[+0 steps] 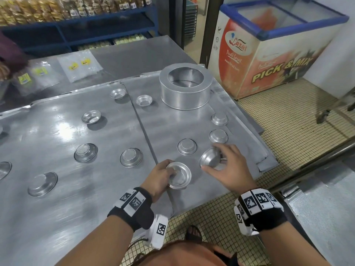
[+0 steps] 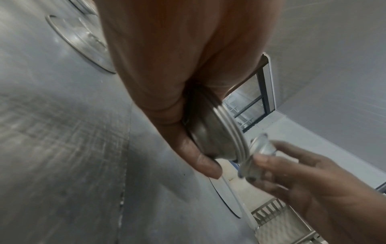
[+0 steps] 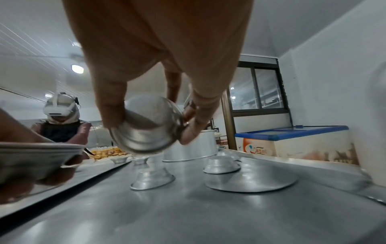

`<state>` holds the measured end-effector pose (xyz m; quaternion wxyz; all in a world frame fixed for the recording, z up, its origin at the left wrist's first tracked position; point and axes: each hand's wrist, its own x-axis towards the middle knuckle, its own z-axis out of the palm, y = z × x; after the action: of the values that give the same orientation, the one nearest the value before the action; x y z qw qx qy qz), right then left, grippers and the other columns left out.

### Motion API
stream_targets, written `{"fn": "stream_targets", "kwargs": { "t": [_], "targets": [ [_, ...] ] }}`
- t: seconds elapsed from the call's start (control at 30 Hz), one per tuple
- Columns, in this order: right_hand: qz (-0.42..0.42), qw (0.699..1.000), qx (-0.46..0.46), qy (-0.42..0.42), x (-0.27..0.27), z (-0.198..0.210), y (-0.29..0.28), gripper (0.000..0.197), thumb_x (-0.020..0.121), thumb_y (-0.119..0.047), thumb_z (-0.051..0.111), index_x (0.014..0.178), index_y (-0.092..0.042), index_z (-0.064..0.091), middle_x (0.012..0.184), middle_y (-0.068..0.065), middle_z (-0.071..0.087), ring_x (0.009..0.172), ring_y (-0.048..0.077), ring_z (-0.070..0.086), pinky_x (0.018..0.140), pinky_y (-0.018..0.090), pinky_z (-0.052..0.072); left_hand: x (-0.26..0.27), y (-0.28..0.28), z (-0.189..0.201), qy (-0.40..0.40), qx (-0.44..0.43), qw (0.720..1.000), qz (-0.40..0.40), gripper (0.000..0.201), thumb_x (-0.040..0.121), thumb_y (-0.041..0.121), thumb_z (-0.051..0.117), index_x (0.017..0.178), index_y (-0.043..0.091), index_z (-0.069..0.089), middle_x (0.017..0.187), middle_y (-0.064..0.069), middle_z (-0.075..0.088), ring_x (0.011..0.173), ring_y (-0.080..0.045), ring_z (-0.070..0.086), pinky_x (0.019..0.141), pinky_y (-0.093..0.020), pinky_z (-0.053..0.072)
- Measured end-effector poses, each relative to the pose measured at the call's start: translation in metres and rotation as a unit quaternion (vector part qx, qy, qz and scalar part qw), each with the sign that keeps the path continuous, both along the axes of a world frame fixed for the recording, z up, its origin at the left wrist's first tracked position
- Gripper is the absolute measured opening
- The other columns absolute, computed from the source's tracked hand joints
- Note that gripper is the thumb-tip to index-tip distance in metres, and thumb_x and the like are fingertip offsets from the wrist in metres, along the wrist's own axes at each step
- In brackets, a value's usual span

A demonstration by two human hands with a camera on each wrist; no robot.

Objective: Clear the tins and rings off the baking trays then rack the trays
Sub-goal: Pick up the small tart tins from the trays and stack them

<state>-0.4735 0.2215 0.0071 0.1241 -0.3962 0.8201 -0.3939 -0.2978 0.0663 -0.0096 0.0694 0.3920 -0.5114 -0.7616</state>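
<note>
Two large metal baking trays lie side by side on a steel table (image 1: 134, 52): the left tray (image 1: 57, 198) and the right tray (image 1: 167, 123), their edges meeting along a seam that runs away from the person. At the far end of the right tray stands a big round cake ring (image 1: 185, 87), upright and open at the top. Small fluted tart tins are scattered over both trays, some upside down such as one (image 1: 187, 146) near the middle of the right tray, some right way up such as one (image 1: 91, 117) on the left tray. The left hand (image 1: 160, 177) curls its fingers round a nested stack of tins (image 1: 178, 175), held just above the near edge of the right tray. The right hand (image 1: 228, 166) pinches a single tin (image 1: 210, 157) between thumb and fingertips, tilted on its side and lifted off the tray, close beside the stack
</note>
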Motion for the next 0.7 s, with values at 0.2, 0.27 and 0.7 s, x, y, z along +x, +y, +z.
{"fn": "stream_targets", "kwargs": {
  "t": [0.2, 0.27, 0.7],
  "targets": [
    [0.097, 0.987, -0.125, -0.017, 0.034, 0.010, -0.018, 0.070, 0.064, -0.030, 0.091, 0.126, -0.021, 0.060, 0.119, -0.003, 0.048, 0.110, 0.011, 0.060, 0.095, 0.024, 0.053, 0.001, -0.002, 0.007, 0.026, 0.044, 0.999, 0.017, 0.046, 0.098, 0.031, 0.065, 0.117, -0.010, 0.058, 0.105, -0.030, 0.064, 0.092, -0.041, 0.064, 0.085, -0.067, 0.054],
    [0.119, 0.983, -0.138, -0.019, 0.041, 0.009, -0.024, 0.067, 0.065, -0.024, 0.091, 0.124, -0.016, 0.061, 0.120, -0.003, 0.051, 0.113, 0.014, 0.060, 0.095, 0.027, 0.053, 0.003, -0.004, 0.009, 0.040, 0.059, 0.997, 0.008, 0.045, 0.100, 0.033, 0.060, 0.122, -0.006, 0.059, 0.114, -0.033, 0.065, 0.093, -0.042, 0.067, 0.083, -0.060, 0.058],
    [0.202, 0.977, -0.032, -0.052, 0.048, -0.001, -0.041, 0.077, 0.071, -0.038, 0.084, 0.140, -0.024, 0.053, 0.143, -0.018, 0.050, 0.131, -0.010, 0.042, 0.112, 0.026, 0.038, 0.013, -0.016, 0.005, 0.063, 0.041, 0.997, 0.002, 0.027, 0.092, 0.000, 0.060, 0.119, -0.001, 0.059, 0.098, -0.018, 0.065, 0.084, -0.027, 0.064, 0.069, -0.033, 0.053]
  ]
}}
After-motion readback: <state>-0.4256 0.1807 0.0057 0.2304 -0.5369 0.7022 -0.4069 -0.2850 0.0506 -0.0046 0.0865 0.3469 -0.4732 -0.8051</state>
